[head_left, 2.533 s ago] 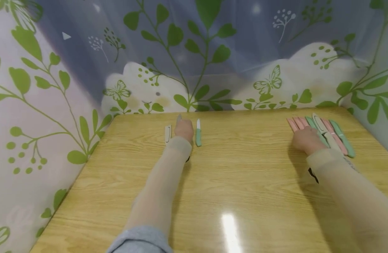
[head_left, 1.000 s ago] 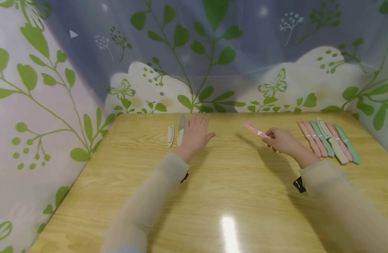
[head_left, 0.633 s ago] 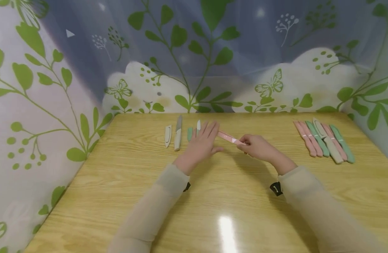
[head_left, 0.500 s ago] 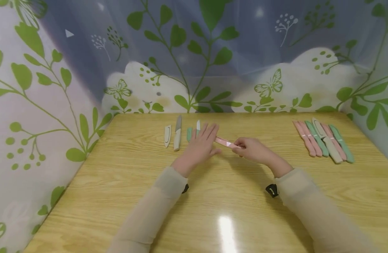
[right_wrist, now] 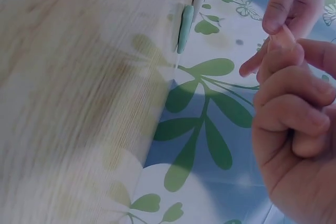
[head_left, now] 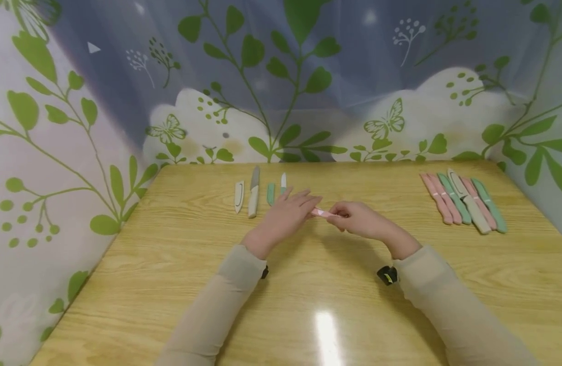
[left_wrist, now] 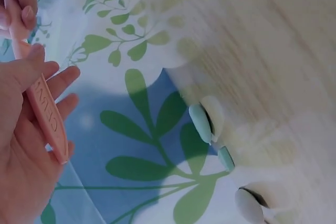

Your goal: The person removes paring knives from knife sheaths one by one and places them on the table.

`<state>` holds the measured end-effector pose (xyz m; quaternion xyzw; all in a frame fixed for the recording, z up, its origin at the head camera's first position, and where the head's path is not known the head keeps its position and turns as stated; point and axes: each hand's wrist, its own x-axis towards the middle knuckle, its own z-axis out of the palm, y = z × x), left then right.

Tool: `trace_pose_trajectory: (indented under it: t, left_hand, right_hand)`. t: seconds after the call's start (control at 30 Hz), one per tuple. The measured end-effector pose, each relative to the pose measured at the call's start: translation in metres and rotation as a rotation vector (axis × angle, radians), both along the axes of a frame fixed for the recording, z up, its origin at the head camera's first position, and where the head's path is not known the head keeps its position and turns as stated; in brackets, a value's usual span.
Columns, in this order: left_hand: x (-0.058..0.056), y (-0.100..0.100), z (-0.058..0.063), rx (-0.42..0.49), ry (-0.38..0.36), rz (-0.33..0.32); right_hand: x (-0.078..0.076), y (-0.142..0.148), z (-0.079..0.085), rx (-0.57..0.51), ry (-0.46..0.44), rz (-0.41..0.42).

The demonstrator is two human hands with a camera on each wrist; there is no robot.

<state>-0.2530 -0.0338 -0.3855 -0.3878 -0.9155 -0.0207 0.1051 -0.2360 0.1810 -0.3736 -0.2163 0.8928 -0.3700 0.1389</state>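
Both hands hold a pink sheathed knife above the middle of the table. My left hand has its thumb laid over the lettered pink sheath, which lies across the palm with the fingers behind it. At the other end, my right hand grips the handle with curled fingers; the blade is not visible. Beyond the left hand lies a small green knife, blade bare and handle partly hidden by that hand, with a green sheath beside it.
Left of the green sheath lie a cream-handled knife with its blade bare and a cream sheath. At the right stands a row of pink knives, green knives and one cream knife. A patterned curtain backs the wooden table.
The right hand has taken a pink knife from the row and carried it left to the left hand. The left hand has left the cream-handled knife and now holds the pink sheath.
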Motion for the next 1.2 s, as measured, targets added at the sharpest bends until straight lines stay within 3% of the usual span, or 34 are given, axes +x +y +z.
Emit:
trace_pose_trajectory:
  t: [0.13, 0.37, 0.6, 0.77, 0.97, 1.2]
  left_hand:
    - [0.001, -0.002, 0.001, 0.006, 0.039, -0.057]
    - [0.005, -0.005, 0.003, 0.102, 0.187, -0.161]
    - [0.018, -0.007, 0.019, 0.084, 0.017, -0.095]
    - [0.021, -0.003, 0.020, 0.030, -0.012, -0.059]
    - [0.025, -0.001, 0.024, -0.004, -0.094, -0.002]
    - [0.026, -0.004, 0.028, -0.011, -0.103, -0.002]
  right_hand:
    - [0.001, 0.000, 0.002, 0.001, 0.006, 0.010]
    - [0.007, -0.002, 0.010, 0.040, 0.099, 0.018]
    - [0.013, -0.005, 0.014, 0.119, 0.235, 0.057]
    - [0.014, 0.000, 0.015, 0.195, 0.360, 0.099]
    - [0.017, 0.001, 0.015, 0.219, 0.401, 0.121]
    - [0.017, -0.001, 0.016, 0.214, 0.405, 0.111]
